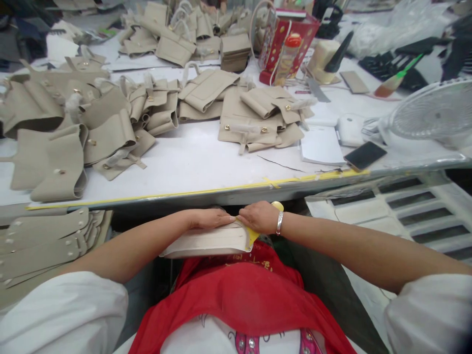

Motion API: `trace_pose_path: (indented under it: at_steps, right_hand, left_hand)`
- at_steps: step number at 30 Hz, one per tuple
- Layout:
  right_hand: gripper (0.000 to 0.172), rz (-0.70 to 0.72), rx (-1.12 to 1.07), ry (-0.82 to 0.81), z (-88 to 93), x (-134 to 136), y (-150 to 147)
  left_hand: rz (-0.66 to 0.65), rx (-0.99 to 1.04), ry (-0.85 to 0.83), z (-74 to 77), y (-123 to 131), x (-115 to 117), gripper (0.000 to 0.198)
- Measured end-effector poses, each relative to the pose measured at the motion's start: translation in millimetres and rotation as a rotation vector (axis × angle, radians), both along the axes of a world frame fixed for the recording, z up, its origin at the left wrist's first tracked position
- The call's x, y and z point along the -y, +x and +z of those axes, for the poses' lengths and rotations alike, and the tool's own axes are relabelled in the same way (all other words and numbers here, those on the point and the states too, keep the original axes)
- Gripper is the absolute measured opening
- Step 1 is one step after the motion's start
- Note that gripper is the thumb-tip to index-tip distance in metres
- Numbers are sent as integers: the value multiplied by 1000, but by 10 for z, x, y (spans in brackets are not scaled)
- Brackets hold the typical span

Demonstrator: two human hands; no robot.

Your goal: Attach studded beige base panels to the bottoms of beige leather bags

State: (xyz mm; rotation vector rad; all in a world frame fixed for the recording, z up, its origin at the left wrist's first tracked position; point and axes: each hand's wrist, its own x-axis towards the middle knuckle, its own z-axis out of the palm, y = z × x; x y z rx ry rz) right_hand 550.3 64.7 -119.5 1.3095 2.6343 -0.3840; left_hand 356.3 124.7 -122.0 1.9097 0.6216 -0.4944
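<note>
Over my lap, in front of the table edge, lies a half-made beige bag (210,242) with its pale inner side facing up. My left hand (212,218) is closed on its far edge, fingers stretched along it. At the bag's right end my right hand (260,216) is a closed fist, its thumb side meeting the left fingertips. A yellow piece (253,236) shows beneath the right hand, and a rounded yellow end sticks out behind it near the wrist. I cannot tell exactly what that piece is. The fingers hide much of the contact.
Beige bag parts (254,118) lie heaped across the white table (177,162). A phone (365,156), a white fan (431,113), a glue brush (396,81) and a red box (287,44) are at the right. Stacked beige straps (44,241) lie lower left; a slotted rack (405,206) stands lower right.
</note>
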Motion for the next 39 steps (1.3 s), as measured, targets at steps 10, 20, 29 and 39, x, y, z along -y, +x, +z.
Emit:
trace_pose_path:
  at_steps: [10,20,29,39]
  right_hand:
    - [43,160,-17,-44,-40,-282,-313]
    - [45,198,45,-26,145,-499,-797]
    - [51,-411,55,-66,387,-150,356]
    - [37,-710,-811,-929,17,957,763]
  left_hand:
    - [46,-30,93,-49,-370,14,64]
    - [180,-132,296,141,-833,84,68]
    - [71,3,594,313,-494,648,84]
    - [30,-56,675,161,97,726,99]
